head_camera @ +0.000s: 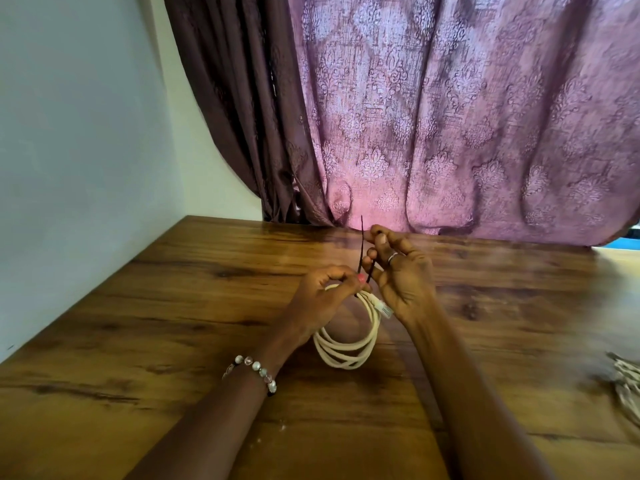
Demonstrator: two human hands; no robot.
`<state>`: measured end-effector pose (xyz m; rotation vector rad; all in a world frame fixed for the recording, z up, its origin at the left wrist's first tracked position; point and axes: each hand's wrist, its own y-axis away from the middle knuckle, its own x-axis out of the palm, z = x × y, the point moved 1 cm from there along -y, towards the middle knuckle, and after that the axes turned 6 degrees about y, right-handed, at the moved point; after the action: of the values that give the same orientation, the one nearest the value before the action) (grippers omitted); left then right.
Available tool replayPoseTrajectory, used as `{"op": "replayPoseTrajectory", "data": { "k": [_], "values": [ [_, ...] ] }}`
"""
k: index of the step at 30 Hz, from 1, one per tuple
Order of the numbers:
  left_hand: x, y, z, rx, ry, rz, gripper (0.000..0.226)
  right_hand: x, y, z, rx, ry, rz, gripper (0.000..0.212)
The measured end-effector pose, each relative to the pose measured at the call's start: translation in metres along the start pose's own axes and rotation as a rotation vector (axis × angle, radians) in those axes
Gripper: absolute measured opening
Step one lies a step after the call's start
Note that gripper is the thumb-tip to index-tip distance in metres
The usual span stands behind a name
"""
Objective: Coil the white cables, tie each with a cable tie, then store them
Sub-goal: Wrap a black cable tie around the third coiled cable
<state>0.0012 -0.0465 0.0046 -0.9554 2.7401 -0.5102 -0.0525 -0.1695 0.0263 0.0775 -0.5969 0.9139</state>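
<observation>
A coiled white cable (346, 348) hangs over the wooden table (173, 306), its clear plug sticking out at the upper right of the coil. My left hand (322, 299) grips the top of the coil. A thin black cable tie (362, 244) stands upright from the coil's top, between both hands. My right hand (398, 271) pinches the tie with its fingertips, just right of my left hand. The part of the tie at the coil is hidden by my fingers.
More pale cables (628, 386) lie in a blurred heap at the table's right edge. A purple patterned curtain (450, 116) hangs behind the table's far edge. A pale wall (69, 150) borders the table on the left.
</observation>
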Motion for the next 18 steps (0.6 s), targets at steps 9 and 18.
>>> {"op": "replayPoseTrajectory", "data": {
  "k": [9,18],
  "values": [
    [-0.0027,0.0011,0.0022,-0.020,-0.071,0.065,0.017,-0.0084,0.0003,0.0002,0.101,0.199,0.044,0.011],
    [-0.0102,-0.0031,0.0055,-0.005,0.049,-0.051,0.015,-0.0065,0.0006,0.0019,-0.158,0.516,0.114,0.015]
  ]
}}
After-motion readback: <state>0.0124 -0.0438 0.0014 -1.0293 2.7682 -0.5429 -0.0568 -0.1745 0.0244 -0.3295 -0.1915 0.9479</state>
